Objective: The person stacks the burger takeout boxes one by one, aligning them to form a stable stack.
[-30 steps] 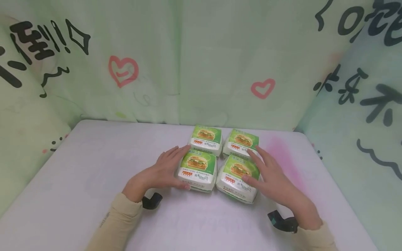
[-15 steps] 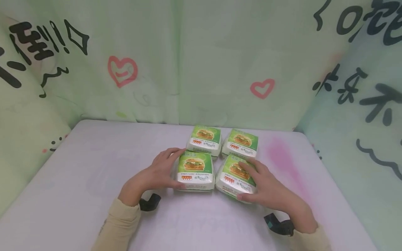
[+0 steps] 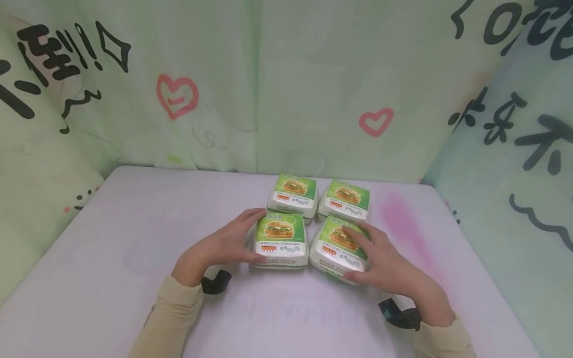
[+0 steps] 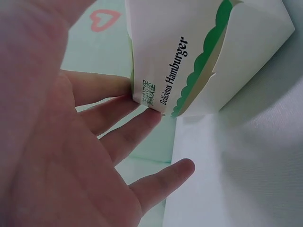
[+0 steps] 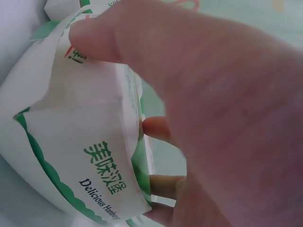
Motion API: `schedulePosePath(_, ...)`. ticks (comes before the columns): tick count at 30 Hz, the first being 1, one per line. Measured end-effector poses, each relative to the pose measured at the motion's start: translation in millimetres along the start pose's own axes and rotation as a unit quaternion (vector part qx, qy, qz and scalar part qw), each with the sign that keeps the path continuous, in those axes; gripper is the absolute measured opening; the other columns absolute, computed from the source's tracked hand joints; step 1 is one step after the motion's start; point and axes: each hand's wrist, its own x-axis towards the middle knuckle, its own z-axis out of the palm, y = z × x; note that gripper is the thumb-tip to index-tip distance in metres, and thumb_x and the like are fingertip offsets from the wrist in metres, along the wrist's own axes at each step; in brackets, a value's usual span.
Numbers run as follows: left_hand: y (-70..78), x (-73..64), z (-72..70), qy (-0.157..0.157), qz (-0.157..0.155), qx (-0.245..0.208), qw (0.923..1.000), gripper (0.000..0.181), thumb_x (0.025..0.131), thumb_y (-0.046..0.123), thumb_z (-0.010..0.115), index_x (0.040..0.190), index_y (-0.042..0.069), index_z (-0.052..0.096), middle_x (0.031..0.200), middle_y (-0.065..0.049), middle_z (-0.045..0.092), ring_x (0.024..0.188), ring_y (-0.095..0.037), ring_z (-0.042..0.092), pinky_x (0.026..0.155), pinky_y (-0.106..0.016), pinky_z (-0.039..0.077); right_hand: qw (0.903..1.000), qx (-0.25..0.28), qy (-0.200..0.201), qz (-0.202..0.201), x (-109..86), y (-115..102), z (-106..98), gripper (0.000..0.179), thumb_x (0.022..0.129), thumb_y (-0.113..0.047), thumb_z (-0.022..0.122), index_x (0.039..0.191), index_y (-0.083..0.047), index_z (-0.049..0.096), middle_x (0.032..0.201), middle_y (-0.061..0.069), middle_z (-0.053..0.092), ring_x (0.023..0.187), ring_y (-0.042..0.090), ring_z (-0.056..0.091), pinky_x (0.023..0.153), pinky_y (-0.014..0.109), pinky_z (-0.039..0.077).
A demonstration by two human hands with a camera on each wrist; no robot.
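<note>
- Near-left hamburger box (image 3: 281, 252): 7 o'clock of the four, on white table (image 3: 112, 273).
- Near-right hamburger box (image 3: 332, 254): 5 o'clock.
- Rear-left hamburger box (image 3: 294, 193): 11; rear-right hamburger box (image 3: 344, 199): 1.
- Left hand (image 3: 227, 243): spread wide, fingers nearly straight, touching near-left box.
- Right hand (image 3: 388, 266): half spread, pinching near-right box, thumb 5 o'clock, fingers 1.

Boxes (image 3: 282, 243) are showing green, white and burger prints (image 3: 279, 229); red hearts (image 3: 176, 100) are dotting the pale-green curtain (image 3: 304, 74); pink is streaking the whitish table (image 3: 107, 258).

Beige sleeves (image 3: 167, 311), black curved wrist pieces (image 3: 217, 283)
</note>
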Motion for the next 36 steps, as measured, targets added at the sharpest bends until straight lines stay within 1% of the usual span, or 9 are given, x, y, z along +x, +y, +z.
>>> schedulePosePath(2,0.5,0.2,-0.3,0.0,-0.002,0.002,1.0,0.107,0.075,0.042,0.085,0.157,0.011,0.024,0.162,-0.007,0.024,0.148,-0.027,0.03,0.119,-0.048,0.032,1.0,0.0,-0.002,0.006,-0.4,0,-1,0.091,0.078,-0.045,0.08,0.153,-0.022,0.035,0.156,0.023,0.022,0.139,0.047,0.028,0.105,0.068,0.037)
schedulePosePath(5,0.2,-0.2,0.1,0.001,-0.003,0.004,1.0,0.107,0.074,0.043,0.086,0.157,0.011,0.026,0.161,-0.007,0.025,0.148,-0.027,0.031,0.119,-0.048,0.032,0.9999,0.0,-0.007,0.011,-1.1,0,-1,0.09,0.078,-0.046,0.08,0.153,-0.025,0.035,0.155,0.022,0.023,0.135,0.046,0.031,0.101,0.067,0.042)
schedulePosePath(9,-0.2,-0.4,0.2,0.007,-0.001,0.008,0.9999,0.106,0.074,0.043,0.086,0.156,0.011,0.027,0.161,-0.007,0.027,0.147,-0.026,0.031,0.119,-0.047,0.032,0.9999,-0.005,0.002,0.013,-0.5,2,-3,0.089,0.078,-0.05,0.079,0.153,-0.026,0.037,0.153,0.02,0.026,0.131,0.043,0.036,0.096,0.064,0.047)
schedulePosePath(15,1.0,-1.3,-1.0,0.007,-0.005,0.016,0.9998,0.107,0.073,0.044,0.086,0.156,0.011,0.028,0.161,-0.007,0.027,0.147,-0.027,0.032,0.119,-0.048,0.033,0.9992,0.004,0.02,0.033,-2.3,6,-9,0.091,0.077,-0.054,0.079,0.151,-0.022,0.038,0.153,0.02,0.028,0.133,0.041,0.034,0.099,0.065,0.045)
schedulePosePath(19,3.2,-1.8,-3.5,0.011,-0.008,0.018,0.9997,0.107,0.072,0.043,0.087,0.156,0.011,0.029,0.16,-0.007,0.028,0.147,-0.027,0.032,0.119,-0.047,0.032,0.999,0.01,0.037,0.024,-3.9,7,-15,0.09,0.077,-0.056,0.078,0.15,-0.021,0.041,0.151,0.02,0.03,0.134,0.04,0.033,0.1,0.065,0.043)
schedulePosePath(23,3.8,-1.7,-5.0,0.012,-0.01,0.019,0.9997,0.107,0.071,0.043,0.088,0.155,0.012,0.031,0.16,-0.006,0.029,0.146,-0.027,0.033,0.119,-0.047,0.033,0.9988,0.016,0.043,0.013,-5.6,6,-19,0.089,0.077,-0.06,0.077,0.149,-0.02,0.042,0.15,0.019,0.032,0.133,0.039,0.033,0.101,0.063,0.042)
schedulePosePath(28,3.3,-1.8,-3.9,0.01,-0.014,0.017,0.9997,0.107,0.07,0.044,0.088,0.155,0.012,0.032,0.16,-0.006,0.03,0.145,-0.027,0.035,0.118,-0.047,0.034,0.9979,0.03,0.056,0.003,-9.0,3,-23,0.088,0.077,-0.057,0.078,0.149,-0.021,0.043,0.15,0.016,0.033,0.133,0.036,0.035,0.101,0.061,0.043)
schedulePosePath(36,5.2,-0.6,-0.7,0.003,-0.003,0.012,0.9999,0.107,0.07,0.044,0.089,0.155,0.012,0.033,0.16,-0.004,0.03,0.145,-0.025,0.035,0.118,-0.046,0.035,0.9955,0.05,0.079,-0.017,-7.8,-4,-29,0.083,0.078,-0.052,0.08,0.148,-0.025,0.044,0.152,0.013,0.034,0.135,0.033,0.035,0.101,0.06,0.042)
